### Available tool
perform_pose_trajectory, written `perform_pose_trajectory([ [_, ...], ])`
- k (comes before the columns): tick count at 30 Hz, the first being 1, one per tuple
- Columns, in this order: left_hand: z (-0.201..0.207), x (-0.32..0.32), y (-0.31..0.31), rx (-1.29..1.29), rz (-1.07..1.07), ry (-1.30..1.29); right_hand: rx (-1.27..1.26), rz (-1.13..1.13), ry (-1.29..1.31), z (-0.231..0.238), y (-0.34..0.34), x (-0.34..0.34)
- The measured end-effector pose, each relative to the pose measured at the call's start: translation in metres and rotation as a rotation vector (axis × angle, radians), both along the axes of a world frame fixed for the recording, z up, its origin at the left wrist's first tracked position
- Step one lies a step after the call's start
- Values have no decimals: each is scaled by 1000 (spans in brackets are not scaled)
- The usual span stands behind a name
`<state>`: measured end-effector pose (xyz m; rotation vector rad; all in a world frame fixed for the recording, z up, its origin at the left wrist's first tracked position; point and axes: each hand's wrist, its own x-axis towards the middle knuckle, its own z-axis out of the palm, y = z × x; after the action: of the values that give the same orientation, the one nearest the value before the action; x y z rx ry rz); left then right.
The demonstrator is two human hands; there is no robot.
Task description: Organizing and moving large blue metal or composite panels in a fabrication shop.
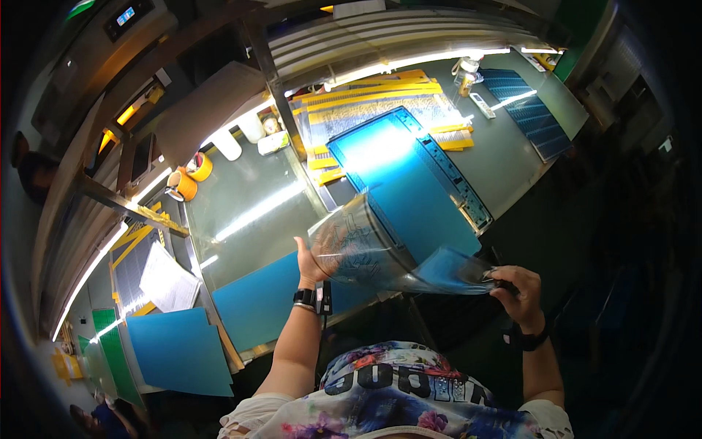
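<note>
A large clear film [358, 245] with fine dark line patterns bends in a curve between my two hands, above the near part of the bench. My left hand [313, 269] holds its left edge, thumb pointing up and the fingers seen dimly through the film. At the other end, my right hand [518, 291] is closed on the film's right corner, where something dark shows at the fingertips. Beyond the film lies a bright blue panel [431, 197] with a dark patterned strip along its right side; the film covers part of its near left.
Yellow-edged sheets [373, 102] lie under the panel's far end. A blue sheet [256, 300] rests at the bench's near edge, another [179, 347] farther left. Orange tape rolls [183, 184], a white handheld device [482, 106] and a dark patterned sheet [526, 110] lie around. A post [274, 80] rises behind.
</note>
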<state>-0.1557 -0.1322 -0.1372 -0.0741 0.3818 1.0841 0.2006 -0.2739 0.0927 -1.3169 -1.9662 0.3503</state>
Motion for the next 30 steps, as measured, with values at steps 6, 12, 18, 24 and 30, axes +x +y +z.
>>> perform_pose_trajectory([
  [6,0,-79,-3,230,126,-93,69,72,-21,21,8,-26],
  [12,-14,-212,-45,347,252,138,-562,-214,662,-51,34,-72],
  [18,31,-273,-136,43,63,640,-950,-332,949,-208,37,-102],
  [24,28,-302,-186,-178,27,766,-908,-412,673,-250,17,-123],
  [30,20,-294,-176,-192,31,1530,-514,-372,243,-248,37,-125],
])
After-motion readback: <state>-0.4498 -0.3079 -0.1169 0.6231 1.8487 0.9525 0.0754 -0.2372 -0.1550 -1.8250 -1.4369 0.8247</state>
